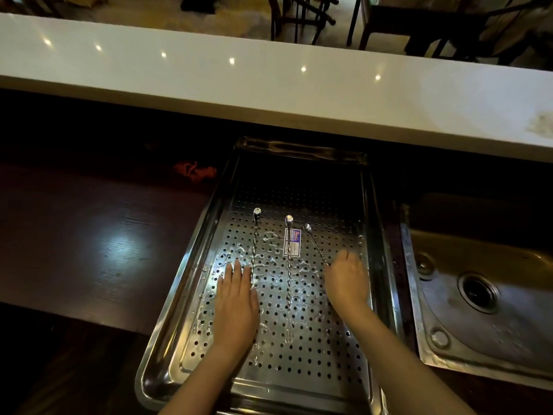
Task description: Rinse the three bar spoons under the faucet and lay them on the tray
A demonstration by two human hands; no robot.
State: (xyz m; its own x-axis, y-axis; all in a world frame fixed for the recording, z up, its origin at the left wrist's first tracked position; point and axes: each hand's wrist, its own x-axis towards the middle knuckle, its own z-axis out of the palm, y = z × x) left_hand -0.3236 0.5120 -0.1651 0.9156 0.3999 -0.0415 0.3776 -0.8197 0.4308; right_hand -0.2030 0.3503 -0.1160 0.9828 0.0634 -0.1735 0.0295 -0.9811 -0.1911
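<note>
1. i counted three bar spoons on the one perforated steel tray, bowls pointing away from me: the left spoon, the middle spoon and the right spoon.
2. the left and middle spoons lay roughly parallel; the right one slanted, its bowl near the middle spoon's bowl and its handle running under my right hand.
3. my left hand lay flat and released on the tray, fingers straight and together, just beside the left spoon's handle and gripping nothing.
4. my right hand was curled palm down over the end of the right spoon's handle; i could not tell whether it pinched the handle or merely covered it.
5. one sticker sat under the middle spoon, and water beaded across the tray floor.
6. one sink sat just right of the tray, with one drain visible.
7. one red cloth lay on the dark counter, left of the tray's far corner.
</note>
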